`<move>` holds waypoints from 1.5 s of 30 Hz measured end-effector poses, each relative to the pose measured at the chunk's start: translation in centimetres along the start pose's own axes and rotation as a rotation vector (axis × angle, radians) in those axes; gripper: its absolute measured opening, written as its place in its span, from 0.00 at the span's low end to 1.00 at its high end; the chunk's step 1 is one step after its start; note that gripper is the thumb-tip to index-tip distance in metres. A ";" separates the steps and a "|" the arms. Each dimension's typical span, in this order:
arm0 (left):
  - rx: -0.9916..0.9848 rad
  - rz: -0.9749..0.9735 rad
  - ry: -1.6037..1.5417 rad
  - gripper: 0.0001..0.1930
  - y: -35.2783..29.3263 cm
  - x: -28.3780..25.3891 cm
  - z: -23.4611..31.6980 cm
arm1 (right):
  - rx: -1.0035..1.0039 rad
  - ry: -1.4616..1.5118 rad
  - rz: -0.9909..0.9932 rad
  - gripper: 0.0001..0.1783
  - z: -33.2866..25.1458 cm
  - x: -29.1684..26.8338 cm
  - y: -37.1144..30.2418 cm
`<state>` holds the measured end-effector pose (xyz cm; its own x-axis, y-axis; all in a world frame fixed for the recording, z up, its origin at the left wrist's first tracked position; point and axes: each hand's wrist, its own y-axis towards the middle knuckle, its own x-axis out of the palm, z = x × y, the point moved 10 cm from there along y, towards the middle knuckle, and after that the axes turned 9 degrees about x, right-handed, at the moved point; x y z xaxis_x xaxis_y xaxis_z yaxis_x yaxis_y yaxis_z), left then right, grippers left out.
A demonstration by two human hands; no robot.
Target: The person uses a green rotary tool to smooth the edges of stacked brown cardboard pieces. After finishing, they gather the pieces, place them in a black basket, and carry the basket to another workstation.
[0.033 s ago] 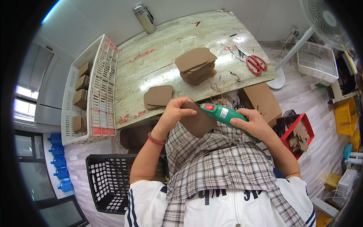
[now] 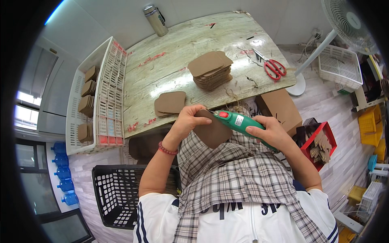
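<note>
Piece (image 2: 212, 133) in hand, brown, flat and round-cornered, was held up over the apron (image 2: 243, 174), just off the near edge of the table (image 2: 150, 79). The left hand (image 2: 191, 120) pinched its upper left part, thumb on the near face; the right hand (image 2: 269, 131) was wrapped around a green tool (image 2: 246, 124), whose metal head was at the piece's upper right edge. Whether it touched there was too small to tell. Work on this 1 piece looked under way, and nothing showed it as finished. A tall stack (image 2: 212, 72) and a low pile (image 2: 170, 103) of at least 2 similar pieces lay on the table, apart from each other, and 4 bunches (image 2: 86, 106) were in the white crate (image 2: 97, 133). Much seemed to be left to handle, though which groups were done and which were waiting could not be told. Against the earlier frame, next to nothing differed: both hands, the piece and the tool sat almost exactly as before, with at most a slight shift, and the stack, pile and scissors (image 2: 274, 69) had not visibly moved.
</note>
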<state>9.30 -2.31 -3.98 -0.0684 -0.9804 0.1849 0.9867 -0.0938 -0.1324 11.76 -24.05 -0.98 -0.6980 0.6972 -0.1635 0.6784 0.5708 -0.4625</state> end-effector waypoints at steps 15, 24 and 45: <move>0.323 0.715 0.979 0.23 -2.3 -19.5 2.9 | -0.009 0.074 0.153 0.17 3.0 -1.9 1.1; 0.301 0.297 1.464 0.32 12.7 -8.5 6.7 | -0.024 0.127 0.225 0.17 4.5 -2.7 0.3; 0.424 0.344 0.072 0.07 8.1 -6.7 7.8 | -0.050 0.198 0.283 0.17 3.3 -4.0 -1.2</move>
<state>18.89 4.86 1.33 0.2732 -0.9529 0.1316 0.9257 0.2977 0.2335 13.01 -28.96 -2.63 -0.4261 0.8986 -0.1046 0.8526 0.3602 -0.3785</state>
